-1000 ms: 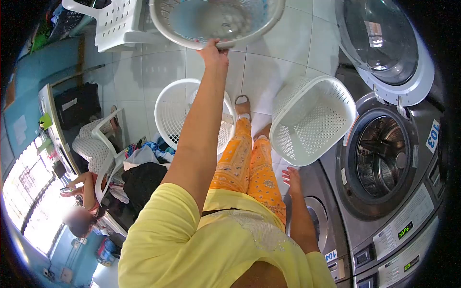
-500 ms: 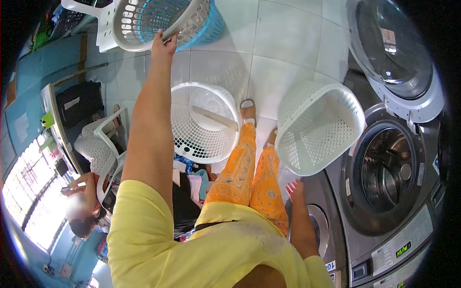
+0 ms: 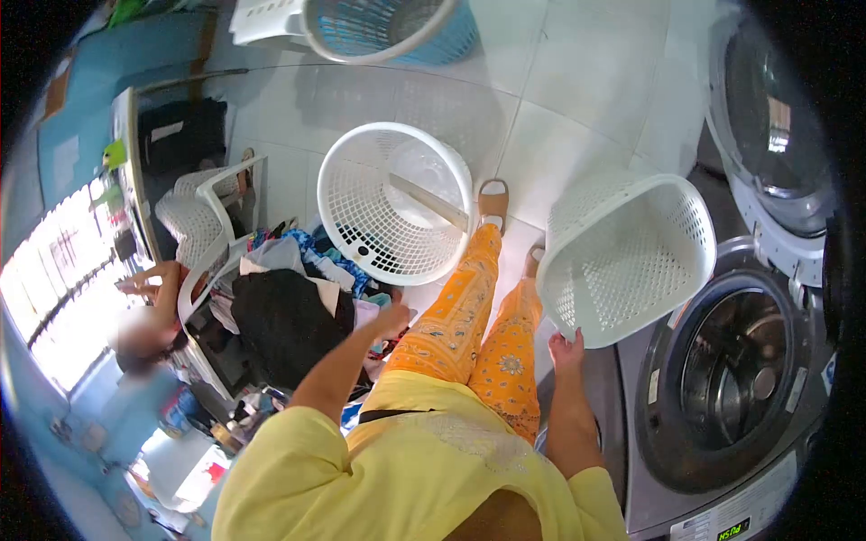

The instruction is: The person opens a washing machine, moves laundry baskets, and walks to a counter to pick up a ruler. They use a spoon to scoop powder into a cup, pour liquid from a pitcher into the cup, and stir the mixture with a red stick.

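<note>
My left hand [image 3: 391,320] is low in front of my left leg, beside the heap of clothes [image 3: 284,311], its fingers blurred and partly turned away. The heap has black, blue-patterned and pale pieces. My right hand [image 3: 566,350] is at the near rim of a tilted white perforated laundry basket [image 3: 631,257], fingers apart; whether they touch the rim is hard to tell. Bare basket wall shows inside. Left of my feet stands a round white basket [image 3: 397,203] with a flat bar across it.
A front-loading washing machine [image 3: 722,361] stands at the right, its round door [image 3: 776,117] swung wide. A blue and white basket [image 3: 397,32] is on the tiles at the top. At the left are a white plastic chair [image 3: 194,216] and a seated person [image 3: 158,316].
My left hand has let go of the blue and white basket's rim and come back toward my body. My right hand has risen to the tilted basket's rim. The view has shifted.
</note>
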A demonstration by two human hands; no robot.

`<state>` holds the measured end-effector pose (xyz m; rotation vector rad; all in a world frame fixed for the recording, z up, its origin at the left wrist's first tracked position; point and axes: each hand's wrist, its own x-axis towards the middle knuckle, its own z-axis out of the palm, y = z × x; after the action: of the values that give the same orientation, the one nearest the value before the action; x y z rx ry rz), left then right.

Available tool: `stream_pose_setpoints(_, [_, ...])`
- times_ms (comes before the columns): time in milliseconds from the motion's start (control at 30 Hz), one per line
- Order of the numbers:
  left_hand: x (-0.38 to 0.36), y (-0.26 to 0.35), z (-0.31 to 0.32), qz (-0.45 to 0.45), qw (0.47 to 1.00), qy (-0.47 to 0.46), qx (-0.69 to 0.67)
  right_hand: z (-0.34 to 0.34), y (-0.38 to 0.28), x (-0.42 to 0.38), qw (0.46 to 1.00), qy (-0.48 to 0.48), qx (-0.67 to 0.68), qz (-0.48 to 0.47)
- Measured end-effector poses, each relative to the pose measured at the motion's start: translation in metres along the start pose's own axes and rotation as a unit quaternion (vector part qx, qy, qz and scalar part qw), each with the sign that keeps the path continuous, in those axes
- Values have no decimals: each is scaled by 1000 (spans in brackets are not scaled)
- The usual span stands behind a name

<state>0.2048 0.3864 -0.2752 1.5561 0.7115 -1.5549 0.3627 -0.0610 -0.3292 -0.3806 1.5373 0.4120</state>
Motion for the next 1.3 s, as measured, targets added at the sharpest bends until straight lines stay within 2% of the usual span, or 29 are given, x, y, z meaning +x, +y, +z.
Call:
stream_pose_setpoints(33, [-22, -20, 51, 4, 978, 33, -205, -5, -7, 10, 999, -13, -39, 6])
stream_pose_setpoints(67, [-44, -40, 101, 21, 914, 62, -400, 9, -13, 4, 998, -31, -56, 7])
stream_pose_setpoints(133, [-116, -10, 131, -83, 894, 52, -436, 44, -31, -18, 966, -181, 5, 182])
stream_pose_setpoints(167, [-128, -7, 153, -112, 863, 41, -492, 57, -39, -31, 962, -200, -25, 185])
stream_pose_setpoints(200, [-154, 23, 164, -129, 854, 56, -501, 70, -42, -44, 979, -151, -16, 138])
stream_pose_setpoints(233, [-152, 16, 180, -111, 823, 62, -554, 86, -34, -56, 991, -100, -10, 88])
stream_pose_setpoints(267, [-153, 16, 205, -98, 786, 69, -606, 103, -32, -62, 987, -114, -48, 98])
stream_pose_setpoints(333, [-153, 29, 238, -38, 752, 118, -648, 115, -33, -78, 986, -152, -56, 39])
stream_pose_setpoints(367, [-163, 45, 244, -22, 725, 134, -675, 121, -35, -85, 983, -159, -86, 38])
stream_pose_setpoints(400, [-151, 53, 256, -11, 710, 133, -692, 129, -37, -90, 987, -119, -77, 70])
stream_pose_setpoints(433, [-136, 60, 268, 31, 668, 159, -726, 134, -40, -96, 990, -75, -65, 100])
stream_pose_setpoints(467, [-125, 64, 279, 69, 626, 188, -754, 137, -43, -101, 988, -78, -82, 101])
stream_pose_setpoints(500, [-123, 64, 286, 73, 616, 186, -762, 135, -43, -108, 987, -75, -115, 84])
stream_pose_setpoints(567, [-116, 64, 292, 54, 697, 287, -655, 136, -44, -120, 983, -77, -152, 65])
stream_pose_setpoints(600, [-105, 58, 295, 58, 693, 286, -659, 136, -44, -132, 964, -110, -239, 32])
stream_pose_setpoints(633, [-92, 49, 297, 30, 711, 341, -614, 134, -44, -145, 937, -139, -321, -2])
stream_pose_setpoints(667, [-78, 42, 302, 1, 726, 392, -565, 133, -44, -154, 937, -135, -323, -8])
stream_pose_setpoints(733, [-89, 50, 270, 54, 686, 398, -607, 132, -41, -165, 901, -152, -399, -78])
stream_pose_setpoints(800, [-104, 70, 220, 104, 614, 363, -693, 125, -41, -167, 901, -140, -407, -59])
stream_pose_setpoints(867, [-109, 94, 165, 136, 580, 311, -741, 114, -41, -170, 903, -128, -407, -43])
stream_pose_setpoints(933, [-77, 109, 117, 177, 533, 264, -784, 96, -27, -184, 899, -146, -396, -121])
stream_pose_setpoints(1000, [-39, 120, 72, 182, 516, 199, -813, 82, -24, -201, 903, -129, -393, -118])
stream_pose_setpoints(1067, [-15, 141, 28, 132, 547, 179, -807, 75, -14, -228, 901, -122, -396, -127])
stream_pose_setpoints(1167, [23, 163, -16, 123, 602, 163, -772, 61, -13, -251, 894, -168, -393, -136])
stream_pose_setpoints(1200, [38, 169, -27, 125, 612, 159, -765, 59, -8, -263, 891, -181, -390, -147])
stream_pose_setpoints(1267, [66, 184, -46, 30, 615, 138, -776, 43, -16, -268, 888, -169, -387, -183])
stream_pose_setpoints(1300, [88, 185, -53, 38, 627, 132, -767, 45, -7, -281, 888, -161, -388, -188])
